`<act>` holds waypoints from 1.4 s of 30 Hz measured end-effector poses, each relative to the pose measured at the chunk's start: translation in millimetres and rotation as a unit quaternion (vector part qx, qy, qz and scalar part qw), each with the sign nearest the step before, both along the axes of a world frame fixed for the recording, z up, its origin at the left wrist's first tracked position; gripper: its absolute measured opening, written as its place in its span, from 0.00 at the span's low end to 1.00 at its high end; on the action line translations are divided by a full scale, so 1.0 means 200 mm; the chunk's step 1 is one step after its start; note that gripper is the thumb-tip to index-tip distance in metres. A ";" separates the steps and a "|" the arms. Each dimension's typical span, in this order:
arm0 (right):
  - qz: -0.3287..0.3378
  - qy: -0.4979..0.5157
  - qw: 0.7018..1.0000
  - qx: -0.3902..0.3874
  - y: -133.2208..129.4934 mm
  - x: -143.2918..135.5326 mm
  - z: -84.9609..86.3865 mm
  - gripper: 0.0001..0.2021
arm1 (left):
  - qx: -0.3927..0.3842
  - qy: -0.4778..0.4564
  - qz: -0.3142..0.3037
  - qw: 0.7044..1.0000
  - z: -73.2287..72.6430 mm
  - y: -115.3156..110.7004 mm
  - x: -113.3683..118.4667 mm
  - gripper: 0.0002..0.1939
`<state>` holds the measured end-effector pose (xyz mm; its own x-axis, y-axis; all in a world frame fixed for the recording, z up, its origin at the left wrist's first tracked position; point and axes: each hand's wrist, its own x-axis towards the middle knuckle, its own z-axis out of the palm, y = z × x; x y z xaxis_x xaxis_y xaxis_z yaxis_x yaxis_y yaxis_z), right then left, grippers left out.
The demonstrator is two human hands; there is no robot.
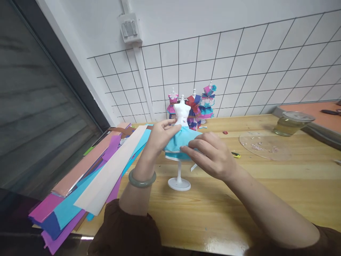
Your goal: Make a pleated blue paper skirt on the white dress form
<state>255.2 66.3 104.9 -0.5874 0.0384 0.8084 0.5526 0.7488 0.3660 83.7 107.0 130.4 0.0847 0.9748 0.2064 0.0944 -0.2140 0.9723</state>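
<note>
A small white dress form (pixel 182 113) stands upright on its round base in front of me. Around its lower half sits a light blue skirt (pixel 178 141) with a white-edged hem, gathered at the waist. My left hand (pixel 161 136), a bangle on its wrist, grips the skirt at the waist between thumb and fingers. At the skirt's right side, my right hand (pixel 211 155) pinches the fabric, its fingers curled and partly hiding the hem. Just beside the right fingers, a narrow white strip (pixel 193 167) lies on the table.
Coloured crepe paper sheets (pixel 112 170) lie piled at the left. Behind stand several dressed forms (pixel 207 103) against a wire grid. To the right are a clear plate (pixel 262 146) with small beads, a cup of yellowish liquid (pixel 289 126) and a yellow cutter (pixel 236 155).
</note>
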 end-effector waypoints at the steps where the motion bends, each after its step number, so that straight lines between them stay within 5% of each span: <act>1: 0.004 -0.006 1.000 0.008 0.00 0.00 0.00 0.09 | 0.000 -0.001 0.000 1.000 0.00 0.00 0.00 0.25; 11: 0.041 -0.040 0.998 0.014 0.01 -0.03 -0.01 0.03 | 0.024 -0.042 -0.023 0.999 0.01 0.01 -0.03 0.24; 17: 0.066 0.127 0.980 -0.141 -0.01 0.01 0.03 0.05 | 0.072 -0.014 -0.072 0.995 0.01 -0.01 -0.04 0.23; 20: 0.009 0.275 0.906 -0.321 0.01 0.05 0.06 0.11 | 0.089 0.030 -0.115 0.989 0.01 -0.03 -0.05 0.23; 24: 0.010 0.268 0.781 -0.565 0.07 0.10 0.07 0.23 | 0.094 0.053 -0.154 0.982 0.02 -0.04 -0.06 0.24; 31: 0.031 0.251 0.703 -0.665 0.08 0.11 0.06 0.24 | 0.103 0.073 -0.167 0.978 0.01 -0.03 -0.06 0.23; 34: 0.066 0.273 0.710 -0.646 0.07 0.08 0.05 0.19 | 0.115 0.088 -0.134 0.980 -0.01 -0.01 -0.05 0.22; 42: 0.013 0.276 0.804 -0.526 0.05 0.05 0.03 0.13 | 0.131 0.082 -0.112 0.982 -0.01 -0.01 -0.03 0.21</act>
